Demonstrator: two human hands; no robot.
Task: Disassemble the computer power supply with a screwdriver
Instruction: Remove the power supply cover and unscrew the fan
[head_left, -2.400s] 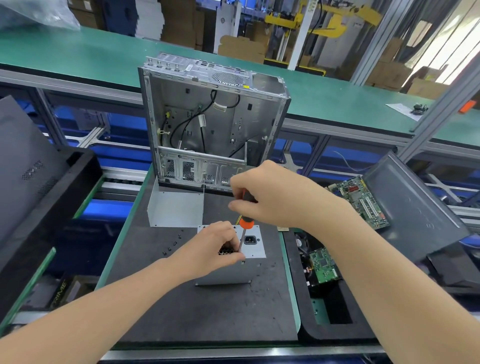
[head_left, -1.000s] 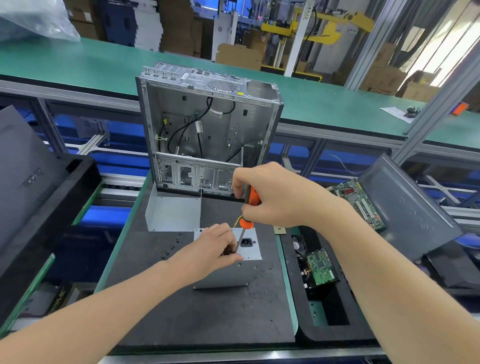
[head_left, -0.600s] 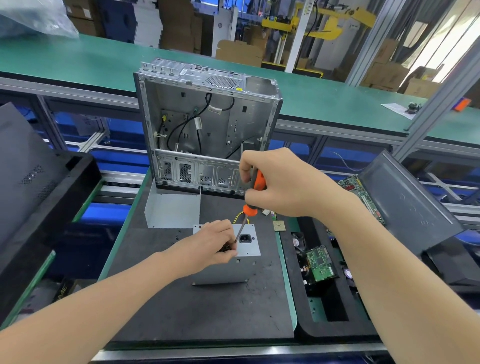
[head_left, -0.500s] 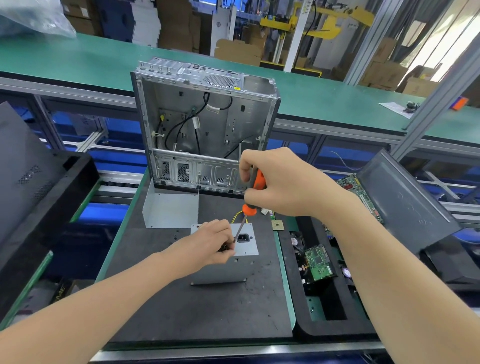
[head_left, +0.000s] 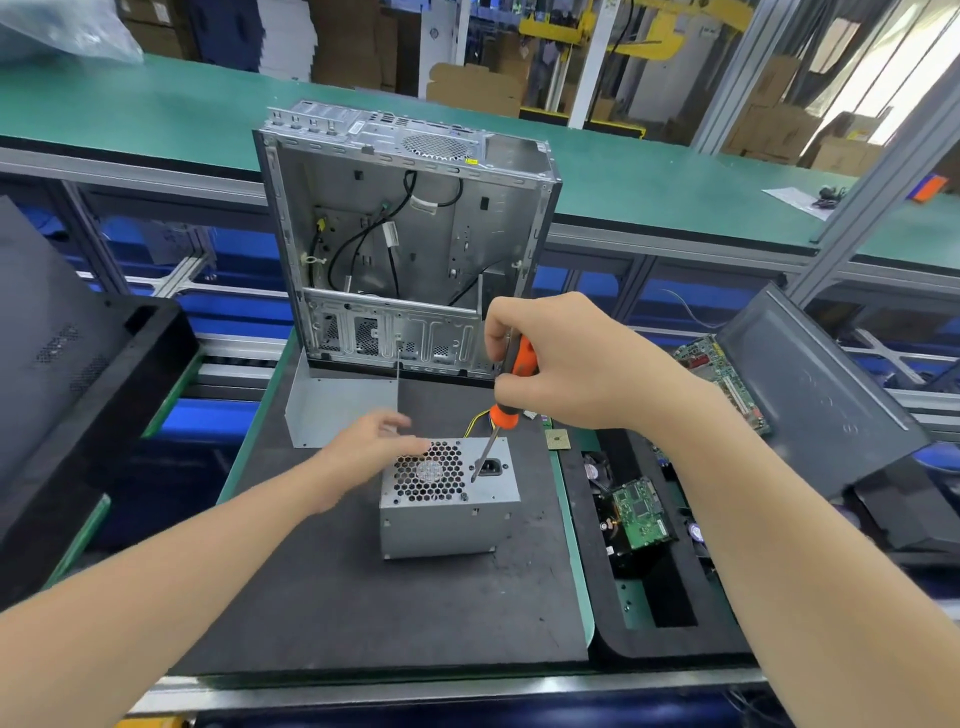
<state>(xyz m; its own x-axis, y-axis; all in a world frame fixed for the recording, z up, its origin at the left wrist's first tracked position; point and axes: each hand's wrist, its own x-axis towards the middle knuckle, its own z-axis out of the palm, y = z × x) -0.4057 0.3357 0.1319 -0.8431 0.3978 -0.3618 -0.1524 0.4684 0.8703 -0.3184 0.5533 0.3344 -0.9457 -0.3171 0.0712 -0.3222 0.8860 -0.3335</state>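
Observation:
The grey metal power supply (head_left: 447, 514) stands on the black mat, its top face showing a honeycomb fan grille and a black power socket. My right hand (head_left: 566, 364) grips the orange-handled screwdriver (head_left: 511, 384), whose tip rests on the top face just left of the socket. My left hand (head_left: 371, 441) hovers at the unit's upper left corner, blurred, fingers spread over the grille's edge, holding nothing. Yellow wires show behind the unit.
An open empty computer case (head_left: 410, 244) stands upright behind the unit, with a loose metal panel (head_left: 337, 410) leaning at its left. A small chip (head_left: 558, 440) lies to the right. A black tray (head_left: 644, 525) at the right holds circuit boards. A dark panel (head_left: 810, 384) leans further right.
My left hand has lifted off the top of the power supply and slid left, uncovering the fan grille. The right hand still holds the screwdriver upright on the top face.

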